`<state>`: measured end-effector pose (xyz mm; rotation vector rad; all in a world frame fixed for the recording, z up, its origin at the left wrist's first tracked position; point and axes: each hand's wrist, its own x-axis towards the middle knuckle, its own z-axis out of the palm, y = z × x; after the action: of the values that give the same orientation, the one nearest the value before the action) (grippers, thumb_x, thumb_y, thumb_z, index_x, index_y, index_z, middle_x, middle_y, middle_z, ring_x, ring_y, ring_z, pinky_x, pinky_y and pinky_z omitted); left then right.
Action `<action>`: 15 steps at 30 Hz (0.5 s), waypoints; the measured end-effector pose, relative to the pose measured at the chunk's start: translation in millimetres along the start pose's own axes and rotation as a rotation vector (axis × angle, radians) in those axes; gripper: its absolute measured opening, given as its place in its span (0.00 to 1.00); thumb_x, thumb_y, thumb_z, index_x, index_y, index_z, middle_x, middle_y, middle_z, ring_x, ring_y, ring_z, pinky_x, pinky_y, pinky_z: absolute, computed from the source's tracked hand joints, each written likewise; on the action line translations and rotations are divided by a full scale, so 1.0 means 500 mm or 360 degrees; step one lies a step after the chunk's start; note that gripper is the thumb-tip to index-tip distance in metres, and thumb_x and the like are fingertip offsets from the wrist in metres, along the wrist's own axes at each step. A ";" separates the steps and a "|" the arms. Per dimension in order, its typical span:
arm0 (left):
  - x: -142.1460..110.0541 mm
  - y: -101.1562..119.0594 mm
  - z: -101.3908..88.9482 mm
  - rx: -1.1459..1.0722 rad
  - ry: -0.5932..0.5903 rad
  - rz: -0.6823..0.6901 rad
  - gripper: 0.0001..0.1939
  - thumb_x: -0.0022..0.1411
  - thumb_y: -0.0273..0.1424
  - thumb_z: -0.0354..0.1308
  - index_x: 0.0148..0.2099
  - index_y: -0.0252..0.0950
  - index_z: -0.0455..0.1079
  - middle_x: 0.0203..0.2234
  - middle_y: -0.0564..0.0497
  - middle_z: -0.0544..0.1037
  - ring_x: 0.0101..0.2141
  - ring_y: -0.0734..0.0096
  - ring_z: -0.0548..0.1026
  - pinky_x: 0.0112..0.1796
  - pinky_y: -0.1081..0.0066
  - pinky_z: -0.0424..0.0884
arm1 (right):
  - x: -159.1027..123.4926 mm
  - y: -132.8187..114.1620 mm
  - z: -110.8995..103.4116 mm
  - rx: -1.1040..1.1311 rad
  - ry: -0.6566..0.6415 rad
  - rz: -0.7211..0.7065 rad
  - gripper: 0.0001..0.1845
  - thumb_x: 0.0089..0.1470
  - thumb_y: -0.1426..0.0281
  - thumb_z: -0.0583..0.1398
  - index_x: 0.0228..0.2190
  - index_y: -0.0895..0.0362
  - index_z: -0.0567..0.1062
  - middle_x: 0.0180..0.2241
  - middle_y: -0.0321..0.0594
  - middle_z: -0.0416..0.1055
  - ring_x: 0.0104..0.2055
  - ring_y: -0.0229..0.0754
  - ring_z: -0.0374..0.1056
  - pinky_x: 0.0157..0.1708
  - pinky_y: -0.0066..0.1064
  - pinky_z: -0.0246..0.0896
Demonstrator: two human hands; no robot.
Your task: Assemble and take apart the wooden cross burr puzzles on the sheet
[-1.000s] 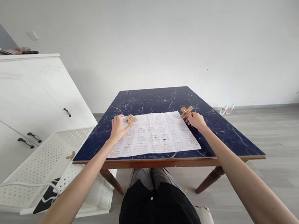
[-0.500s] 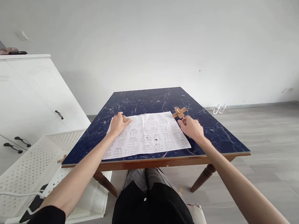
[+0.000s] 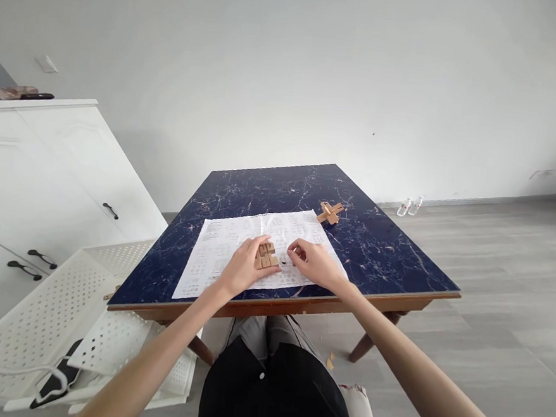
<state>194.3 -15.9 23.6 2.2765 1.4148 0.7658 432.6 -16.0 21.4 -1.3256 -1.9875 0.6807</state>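
Observation:
My left hand [image 3: 245, 268] is closed around a small wooden block puzzle [image 3: 267, 256], holding it just above a printed paper sheet [image 3: 218, 245] on the dark blue marble table [image 3: 380, 247]. My right hand [image 3: 313, 262] hovers close to the puzzle's right side, fingers curled, holding nothing I can make out. A second wooden puzzle, cross-shaped [image 3: 330, 212], lies on the table beyond the sheet's far right corner, apart from both hands.
A white cabinet [image 3: 47, 173] stands at left. White perforated trays [image 3: 37, 306] lie on the floor beside the table, with a white cable and a dark object. Two small bottles [image 3: 410, 206] stand by the far wall. Grey floor stretches right.
My left hand brought the block puzzle from the sheet's far left corner to its near middle. My right hand left the cross-shaped puzzle and came in beside the left hand.

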 end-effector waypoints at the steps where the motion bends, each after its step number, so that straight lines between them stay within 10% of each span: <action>1: -0.005 0.005 0.007 -0.0022 -0.0034 -0.0013 0.43 0.61 0.58 0.69 0.70 0.45 0.62 0.61 0.38 0.75 0.59 0.39 0.75 0.58 0.46 0.73 | -0.002 0.004 0.004 0.0020 -0.0004 -0.0004 0.08 0.66 0.70 0.57 0.39 0.54 0.78 0.29 0.38 0.80 0.30 0.43 0.72 0.32 0.31 0.58; 15: -0.061 -0.017 -0.021 -0.0143 -0.0091 -0.0218 0.46 0.61 0.54 0.71 0.74 0.48 0.56 0.65 0.38 0.71 0.64 0.39 0.72 0.61 0.43 0.72 | -0.029 0.021 0.022 0.0035 -0.0061 -0.0163 0.12 0.69 0.63 0.58 0.47 0.55 0.76 0.34 0.38 0.79 0.30 0.41 0.72 0.32 0.32 0.62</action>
<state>171.1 -39.6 19.3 2.0929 1.4627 0.7010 434.8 -26.3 3.2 -1.1971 -2.0572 0.6827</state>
